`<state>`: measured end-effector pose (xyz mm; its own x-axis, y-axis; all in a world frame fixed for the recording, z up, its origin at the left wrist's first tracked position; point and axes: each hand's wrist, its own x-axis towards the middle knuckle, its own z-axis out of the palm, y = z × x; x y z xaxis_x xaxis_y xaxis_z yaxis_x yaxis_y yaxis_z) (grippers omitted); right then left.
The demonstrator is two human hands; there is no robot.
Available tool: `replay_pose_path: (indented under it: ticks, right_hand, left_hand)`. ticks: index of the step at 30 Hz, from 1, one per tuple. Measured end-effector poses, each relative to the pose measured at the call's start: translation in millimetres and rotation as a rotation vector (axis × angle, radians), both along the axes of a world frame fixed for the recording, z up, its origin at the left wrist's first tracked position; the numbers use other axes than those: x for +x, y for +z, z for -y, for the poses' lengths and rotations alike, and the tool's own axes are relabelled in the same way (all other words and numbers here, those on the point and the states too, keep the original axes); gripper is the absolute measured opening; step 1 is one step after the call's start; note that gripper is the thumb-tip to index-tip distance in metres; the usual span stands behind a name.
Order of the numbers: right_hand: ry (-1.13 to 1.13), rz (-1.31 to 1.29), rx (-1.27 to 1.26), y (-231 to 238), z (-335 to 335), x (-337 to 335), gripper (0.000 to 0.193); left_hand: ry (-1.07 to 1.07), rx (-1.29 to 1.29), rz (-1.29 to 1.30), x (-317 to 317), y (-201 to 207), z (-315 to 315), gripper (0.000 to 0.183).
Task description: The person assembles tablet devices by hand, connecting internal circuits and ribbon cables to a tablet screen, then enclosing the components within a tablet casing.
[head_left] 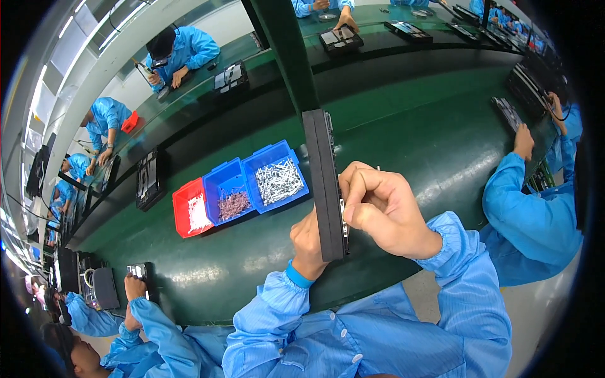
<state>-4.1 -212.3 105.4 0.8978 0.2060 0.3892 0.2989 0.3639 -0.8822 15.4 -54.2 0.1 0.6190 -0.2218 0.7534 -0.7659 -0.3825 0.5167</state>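
Evenly lit, a long green worktop (403, 135) sweeps across a busy shop floor, its edge bending around a person in a blue smock. At the far right, a co-worker (529, 208) in matching blue sits at the same worktop, and beyond its far side more black cases (148, 179) lie spaced along a dark channel.

Nearest the person is a black unit (322, 189), raised on edge above the worktop, to the right of the bins — likely stood this way so its detailed side faces the working hand. Left of it, a red bin (180, 214), a middle blue bin (225, 179) and a right blue bin (266, 157) sit side by side, presumably for an easy reach.

The right hand (391, 211) has thumb and forefinger drawn together at the unit's near side (whether a small part lies between them cannot be told). The left hand (305, 242) grips the unit from the other side, seemingly to steady it — its fingers are mostly hidden.

Smallest of all are the loose pieces: silvery ones (277, 181), reddish-brown ones (233, 205) and white ones (199, 211), each kind in its own bin, apparently to keep them sorted.
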Motion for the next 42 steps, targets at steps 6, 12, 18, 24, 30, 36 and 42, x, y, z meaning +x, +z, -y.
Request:
replay_pose_path:
  ticks: [6, 12, 18, 24, 30, 36, 42]
  right_hand:
    - [0.027, -0.223, 0.060, 11, 3, 2, 0.004]
    - [0.024, -0.204, 0.020, 10, 6, 4, 0.006]
    - [0.035, -0.222, -0.059, 17, 12, 3, 0.009]
    - [0.056, -0.243, -0.102, 20, 17, 6, 0.010]
    - [0.105, -0.240, 0.041, 12, 9, -2, 0.021]
    - [0.006, -0.170, 0.034, 8, -1, -5, 0.026]
    - [0.116, -0.207, 0.069, 7, 7, 0, 0.027]
  left_hand:
    - [0.086, -0.007, -0.007, 1, -1, 4, 0.038]
    - [0.086, 0.096, 0.137, 2, 5, 2, 0.046]
    - [0.078, 0.115, 0.126, 2, 9, 4, 0.068]
    - [0.094, 0.148, 0.142, 1, 4, 6, 0.069]
    - [0.064, 0.129, 0.130, 0, 8, 4, 0.066]
    - [0.055, 0.100, 0.138, 1, 8, 4, 0.063]
    - [0.081, 0.084, 0.169, 4, 6, 4, 0.062]
